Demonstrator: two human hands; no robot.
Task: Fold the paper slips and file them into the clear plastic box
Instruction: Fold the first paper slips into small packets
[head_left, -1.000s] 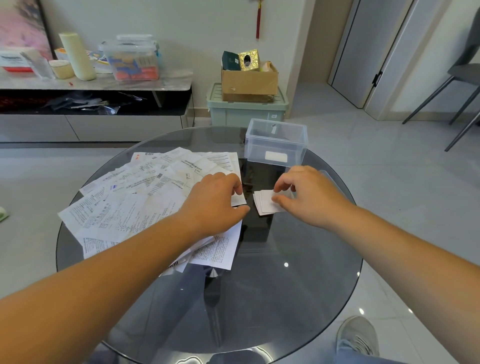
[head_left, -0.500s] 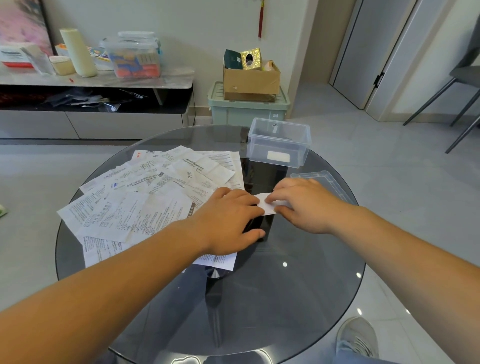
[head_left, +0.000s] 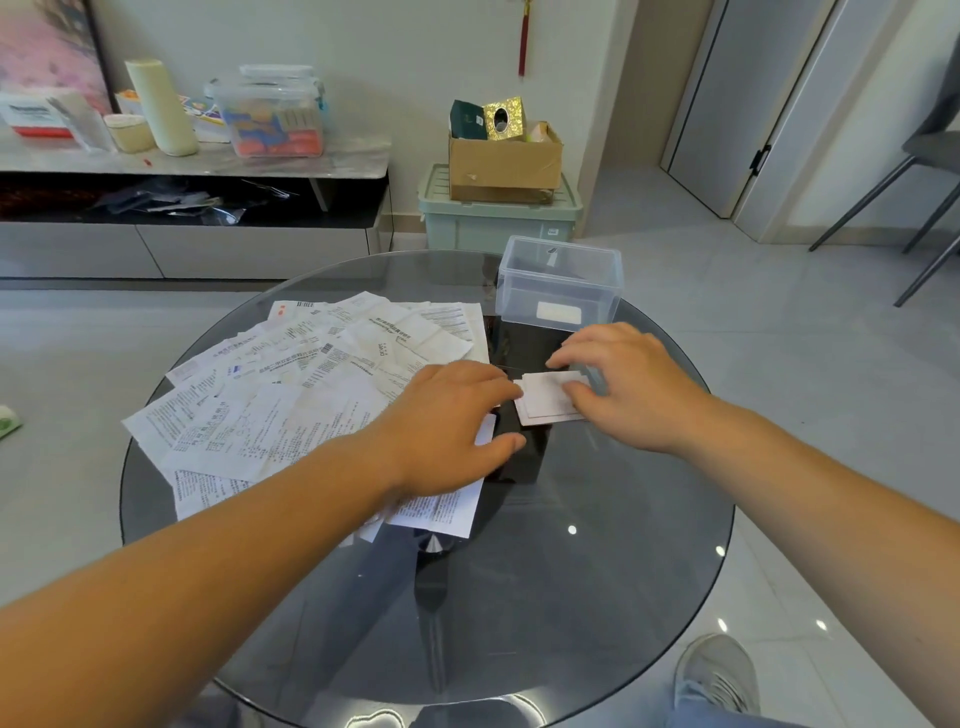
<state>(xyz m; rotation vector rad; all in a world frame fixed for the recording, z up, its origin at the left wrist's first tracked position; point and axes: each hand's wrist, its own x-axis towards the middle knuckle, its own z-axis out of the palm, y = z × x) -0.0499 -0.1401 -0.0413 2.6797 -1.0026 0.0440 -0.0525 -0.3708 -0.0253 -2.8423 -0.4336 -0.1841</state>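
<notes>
- While right hand (head_left: 623, 384) pinches the folded slip (head_left: 543, 400) at table centre, left hand (head_left: 452, 426) lies flat, fingers straight, on the loose slips (head_left: 291, 395), fingertips at the fold's left edge.
- Lidless clear plastic box (head_left: 558, 283) sits just beyond, far right.
- Risk: layers look offset, so lifting may spring the fold open.
- Risk: left palm may drag loose slips across the slick glass table (head_left: 571, 597) toward its near edge.

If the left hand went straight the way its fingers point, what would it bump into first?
Most likely the small folded slip, which lies just past the fingertips of the left hand, with the right hand holding its far side.
</notes>
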